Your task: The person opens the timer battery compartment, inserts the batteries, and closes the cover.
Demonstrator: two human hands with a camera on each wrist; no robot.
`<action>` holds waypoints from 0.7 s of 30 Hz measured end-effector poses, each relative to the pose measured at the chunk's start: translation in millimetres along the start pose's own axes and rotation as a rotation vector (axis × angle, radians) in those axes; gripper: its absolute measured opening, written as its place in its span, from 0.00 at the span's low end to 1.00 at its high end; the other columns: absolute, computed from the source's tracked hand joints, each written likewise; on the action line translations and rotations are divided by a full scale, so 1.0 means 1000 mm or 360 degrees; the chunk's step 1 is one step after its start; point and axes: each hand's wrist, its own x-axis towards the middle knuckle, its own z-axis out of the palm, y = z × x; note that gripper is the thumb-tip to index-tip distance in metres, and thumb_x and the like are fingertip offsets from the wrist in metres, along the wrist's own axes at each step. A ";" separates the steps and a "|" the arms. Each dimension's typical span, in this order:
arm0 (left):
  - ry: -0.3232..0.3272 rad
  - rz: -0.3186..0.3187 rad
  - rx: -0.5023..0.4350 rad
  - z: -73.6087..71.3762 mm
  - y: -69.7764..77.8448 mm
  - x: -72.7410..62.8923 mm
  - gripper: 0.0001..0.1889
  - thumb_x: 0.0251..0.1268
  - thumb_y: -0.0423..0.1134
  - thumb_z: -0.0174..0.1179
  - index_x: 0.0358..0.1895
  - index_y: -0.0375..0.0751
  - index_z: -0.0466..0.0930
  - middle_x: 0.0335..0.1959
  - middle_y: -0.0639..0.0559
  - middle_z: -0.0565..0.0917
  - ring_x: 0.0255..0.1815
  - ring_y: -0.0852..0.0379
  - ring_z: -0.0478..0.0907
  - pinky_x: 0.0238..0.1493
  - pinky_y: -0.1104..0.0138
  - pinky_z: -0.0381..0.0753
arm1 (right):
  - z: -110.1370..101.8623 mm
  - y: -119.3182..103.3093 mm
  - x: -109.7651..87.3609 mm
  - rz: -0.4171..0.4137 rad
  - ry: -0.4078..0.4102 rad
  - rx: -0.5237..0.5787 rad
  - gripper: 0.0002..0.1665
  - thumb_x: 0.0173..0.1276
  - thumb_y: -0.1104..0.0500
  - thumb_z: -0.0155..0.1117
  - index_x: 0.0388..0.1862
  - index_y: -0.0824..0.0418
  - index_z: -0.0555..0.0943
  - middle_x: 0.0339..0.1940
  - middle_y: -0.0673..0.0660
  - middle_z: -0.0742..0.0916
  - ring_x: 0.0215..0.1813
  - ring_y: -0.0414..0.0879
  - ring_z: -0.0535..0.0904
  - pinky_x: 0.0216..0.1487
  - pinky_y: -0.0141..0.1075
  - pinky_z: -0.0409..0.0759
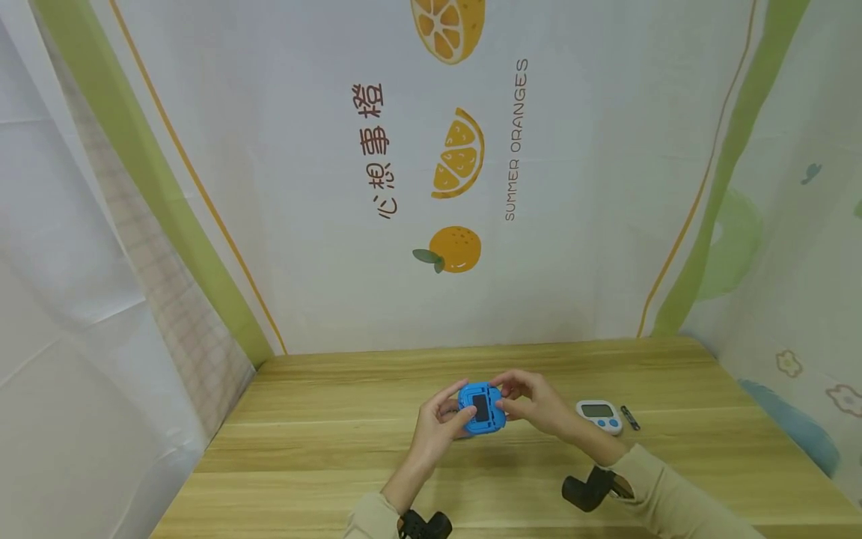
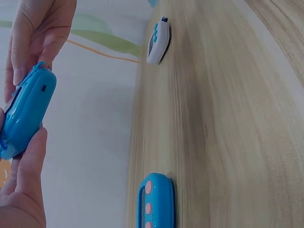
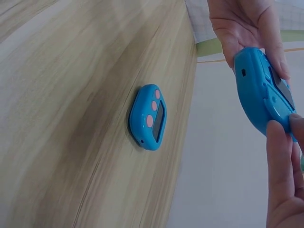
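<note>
Both hands hold a blue digital timer (image 1: 482, 409) above the table, its back with a black rectangular panel turned up toward the head camera. My left hand (image 1: 434, 428) grips one side, the thumb lying on the back beside the panel. At the opposite side my right hand (image 1: 537, 403) pinches the edge between thumb and fingers. The right wrist view shows the right fingertips at a raised part of the timer's back (image 3: 278, 107); whether that part is loose cannot be told. Below lies a second blue timer (image 3: 148, 118) with pink buttons, mostly hidden in the head view.
On the wooden table (image 1: 303, 449), to the right, lies a white timer (image 1: 598, 416) with blue buttons. Beside it is a small dark battery-like cylinder (image 1: 630, 418). A printed curtain (image 1: 323, 284) hangs behind the table's far edge.
</note>
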 end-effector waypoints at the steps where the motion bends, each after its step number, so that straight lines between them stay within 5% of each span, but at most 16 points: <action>1: -0.0002 0.0004 -0.0006 -0.001 -0.003 0.001 0.24 0.60 0.31 0.55 0.60 0.32 0.63 0.38 0.37 0.78 0.39 0.43 0.78 0.34 0.60 0.81 | 0.000 0.000 0.000 0.0004 0.0003 0.0006 0.16 0.60 0.68 0.58 0.47 0.73 0.72 0.33 0.60 0.74 0.35 0.43 0.74 0.31 0.37 0.82; 13: -0.0006 0.0014 0.0007 -0.004 -0.015 0.006 0.25 0.58 0.34 0.57 0.60 0.36 0.65 0.37 0.41 0.78 0.37 0.50 0.79 0.35 0.61 0.81 | 0.001 -0.004 0.002 0.0000 0.0026 -0.0027 0.15 0.57 0.72 0.59 0.45 0.75 0.72 0.30 0.59 0.74 0.31 0.42 0.73 0.30 0.38 0.82; 21: -0.0003 0.0005 0.0008 -0.004 -0.013 0.004 0.24 0.58 0.33 0.58 0.60 0.38 0.67 0.36 0.42 0.79 0.36 0.50 0.79 0.36 0.61 0.81 | -0.002 0.008 0.002 0.0098 -0.0005 0.0059 0.21 0.58 0.63 0.62 0.48 0.73 0.71 0.32 0.59 0.77 0.33 0.44 0.76 0.32 0.42 0.82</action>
